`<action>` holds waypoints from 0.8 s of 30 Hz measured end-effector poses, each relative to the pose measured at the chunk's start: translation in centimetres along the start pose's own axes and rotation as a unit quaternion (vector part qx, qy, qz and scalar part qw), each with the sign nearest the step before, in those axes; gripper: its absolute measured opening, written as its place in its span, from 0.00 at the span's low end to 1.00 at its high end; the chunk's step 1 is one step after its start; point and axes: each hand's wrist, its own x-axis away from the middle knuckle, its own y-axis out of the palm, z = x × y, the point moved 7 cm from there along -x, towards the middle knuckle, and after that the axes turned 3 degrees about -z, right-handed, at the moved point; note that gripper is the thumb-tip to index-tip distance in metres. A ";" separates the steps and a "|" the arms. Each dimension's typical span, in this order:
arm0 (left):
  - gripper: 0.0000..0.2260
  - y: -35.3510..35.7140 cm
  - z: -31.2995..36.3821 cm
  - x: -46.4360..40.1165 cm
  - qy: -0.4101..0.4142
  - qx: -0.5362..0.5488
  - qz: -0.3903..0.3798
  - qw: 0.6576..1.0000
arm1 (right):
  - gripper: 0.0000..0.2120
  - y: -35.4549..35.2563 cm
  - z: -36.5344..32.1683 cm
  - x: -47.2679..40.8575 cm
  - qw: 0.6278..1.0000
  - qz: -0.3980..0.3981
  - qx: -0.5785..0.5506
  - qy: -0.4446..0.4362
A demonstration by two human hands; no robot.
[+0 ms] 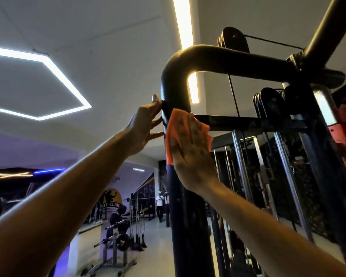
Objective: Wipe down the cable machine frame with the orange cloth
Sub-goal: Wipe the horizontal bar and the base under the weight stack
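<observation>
On the white wall banner in the far gym background, below a yellow half-circle with dark figures, the words "CLUB" and the letters "TY" before it can be read. Higher on the same banner a smaller line ends in "MAN"; the rest is illegible.

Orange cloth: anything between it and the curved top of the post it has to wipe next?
Nothing visible. The right hand presses the orange cloth flat on the black upright post, bare up to the bend. The left hand only touches the post's left side, beside the path.
</observation>
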 end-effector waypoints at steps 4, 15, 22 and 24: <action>0.28 0.2 -0.5 0.8 -0.006 0.007 0.003 1.000 | 0.32 0.4 1.4 1.8 0.994 -0.014 -0.103 0.046; 0.24 0.6 -0.8 1.1 0.002 -0.089 0.055 0.994 | 0.32 0.9 0.5 6.0 0.990 0.049 -0.121 0.059; 0.30 0.5 -0.3 0.4 -0.016 -0.128 0.070 0.989 | 0.35 0.5 1.5 1.8 0.978 -0.018 -0.193 0.070; 0.30 0.5 -0.7 0.5 -0.022 -0.132 0.072 0.988 | 0.34 0.3 1.3 1.6 0.982 0.001 -0.186 0.047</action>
